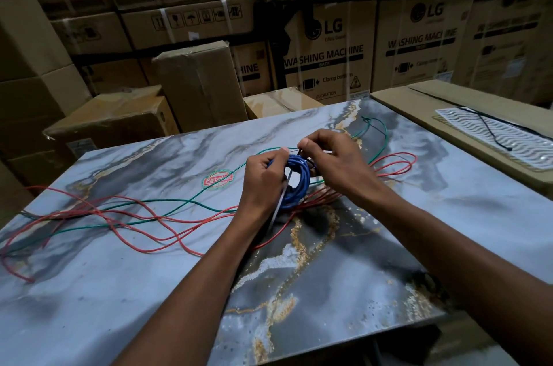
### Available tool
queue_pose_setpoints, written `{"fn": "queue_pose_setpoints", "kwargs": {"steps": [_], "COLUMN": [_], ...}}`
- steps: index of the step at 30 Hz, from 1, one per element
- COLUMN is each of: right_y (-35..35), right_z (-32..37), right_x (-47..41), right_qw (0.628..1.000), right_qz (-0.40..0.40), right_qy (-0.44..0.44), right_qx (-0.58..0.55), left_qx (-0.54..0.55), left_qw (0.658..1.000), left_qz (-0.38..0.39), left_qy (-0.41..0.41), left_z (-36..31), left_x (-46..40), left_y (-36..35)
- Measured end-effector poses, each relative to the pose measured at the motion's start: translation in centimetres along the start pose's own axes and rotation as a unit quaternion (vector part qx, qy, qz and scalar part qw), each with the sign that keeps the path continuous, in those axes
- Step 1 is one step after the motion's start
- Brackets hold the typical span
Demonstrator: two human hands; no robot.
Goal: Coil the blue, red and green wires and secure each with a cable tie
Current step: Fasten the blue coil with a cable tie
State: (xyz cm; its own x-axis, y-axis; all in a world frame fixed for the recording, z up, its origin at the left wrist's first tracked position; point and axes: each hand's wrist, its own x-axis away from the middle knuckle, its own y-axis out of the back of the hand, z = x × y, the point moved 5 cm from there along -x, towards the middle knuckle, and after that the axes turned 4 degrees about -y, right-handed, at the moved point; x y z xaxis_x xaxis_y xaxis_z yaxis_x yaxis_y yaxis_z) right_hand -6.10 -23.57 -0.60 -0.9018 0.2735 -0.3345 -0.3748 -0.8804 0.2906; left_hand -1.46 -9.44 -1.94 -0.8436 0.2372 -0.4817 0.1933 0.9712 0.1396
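Note:
The blue wire (299, 178) is wound into a small coil, held just above the marble-patterned table (149, 290). My left hand (261, 177) grips the coil's left side. A pale cable tie (278, 207) runs through the coil, its tail hanging down past my left wrist. At the coil's top, my right hand (332, 160) pinches the tie's upper end. The red wire (134, 217) sprawls loose across the table's left side and loops out to the right. Also loose, the green wire (191, 201) crosses the red one and curves away behind my hands.
A flat cardboard box (478, 114) lies at the right with a white patterned sheet (493, 138) and a thin black cord on it. Stacked cartons (329, 45) wall the back and left. A round red-and-green sticker (218, 180) sits on the table near the coil.

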Motion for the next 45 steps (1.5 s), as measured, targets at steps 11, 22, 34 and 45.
{"fn": "queue_pose_setpoints", "kwargs": {"steps": [11,22,34,45], "right_y": [1.5,1.0,1.6,-1.0], "right_z": [0.6,-0.6,-0.2,3.1], "right_x": [0.5,0.0,-0.1,3.6], "right_qw": [0.999,0.999,0.998,0.94], "right_qz": [0.005,0.004,0.004,0.08], "right_qy": [-0.024,-0.031,0.013,0.267], "right_qx": [-0.034,-0.021,0.063,0.195], "left_qx": [-0.052,0.045,0.055,0.124], "left_qw": [0.998,0.991,0.991,0.961], "left_qz": [0.017,0.045,0.046,-0.082], "left_qy": [0.021,0.118,0.109,0.235], "left_z": [0.9,1.5,1.0,2.2], "left_x": [0.3,0.5,1.0,0.6], "left_y": [0.0,-0.6,-0.8,0.3]}}
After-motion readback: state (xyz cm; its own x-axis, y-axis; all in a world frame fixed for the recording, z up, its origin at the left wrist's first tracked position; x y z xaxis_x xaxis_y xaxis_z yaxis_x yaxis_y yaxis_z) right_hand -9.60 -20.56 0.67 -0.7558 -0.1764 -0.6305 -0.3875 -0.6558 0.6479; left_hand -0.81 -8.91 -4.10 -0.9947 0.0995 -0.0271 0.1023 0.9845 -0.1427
